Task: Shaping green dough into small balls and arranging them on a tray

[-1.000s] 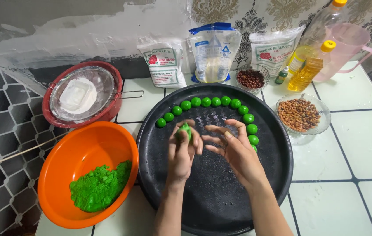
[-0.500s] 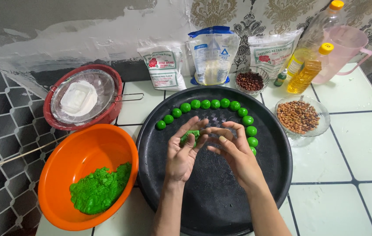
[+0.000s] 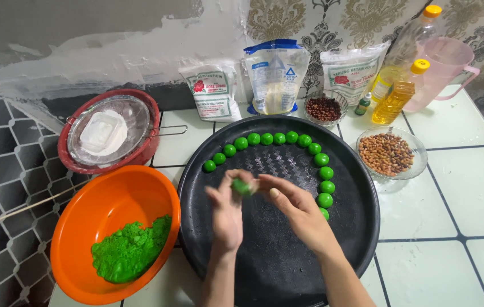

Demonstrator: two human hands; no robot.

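Over the middle of a round black tray [image 3: 356, 227], my left hand [image 3: 226, 213] and my right hand [image 3: 296, 210] meet around a small piece of green dough [image 3: 242, 186], pinched between the fingertips of both. Several finished green dough balls [image 3: 279, 138] lie in an arc along the tray's far and right rim. To the left stands an orange bowl [image 3: 111, 199] holding a lump of green dough [image 3: 131, 250].
A red bowl with a sieve of white flour [image 3: 105, 133] sits at the back left. Behind the tray are three flour bags [image 3: 276, 77], a small bowl of dark beans [image 3: 324, 108], oil bottles [image 3: 398, 94] and a pink jug [image 3: 444, 65]. A glass dish of peanuts [image 3: 390, 153] stands right.
Both hands have drawn a little nearer to me over the tray, and the green dough piece now sits between the fingertips of both hands instead of on the left palm.
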